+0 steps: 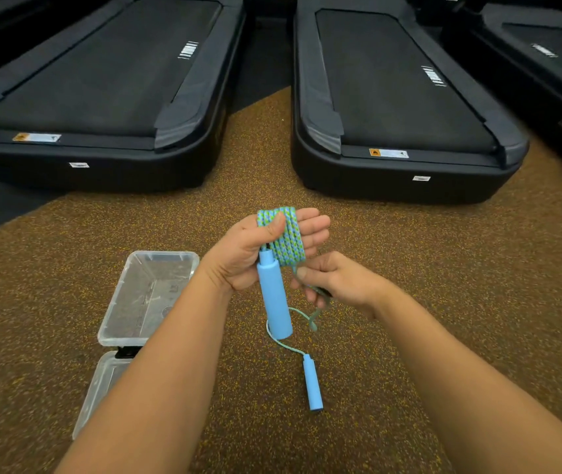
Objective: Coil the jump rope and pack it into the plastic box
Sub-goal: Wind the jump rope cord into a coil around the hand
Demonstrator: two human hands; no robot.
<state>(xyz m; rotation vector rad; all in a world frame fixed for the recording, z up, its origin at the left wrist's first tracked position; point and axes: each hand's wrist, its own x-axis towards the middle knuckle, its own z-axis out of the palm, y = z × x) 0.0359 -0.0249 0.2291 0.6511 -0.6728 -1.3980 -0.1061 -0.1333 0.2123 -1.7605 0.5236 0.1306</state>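
Coils of the jump rope [284,236] sit around the straight fingers of your left hand [249,254], with the palm turned up, and your thumb presses them down. 1 blue handle [275,299] hangs from this hand. Your right hand [337,282], just below, pinches the loose strand with curled fingers. The other handle [313,383] lies on the floor [409,268]. The open plastic box [120,302] stands on the floor beside your left forearm, and its lid [98,391] lies nearer to you.
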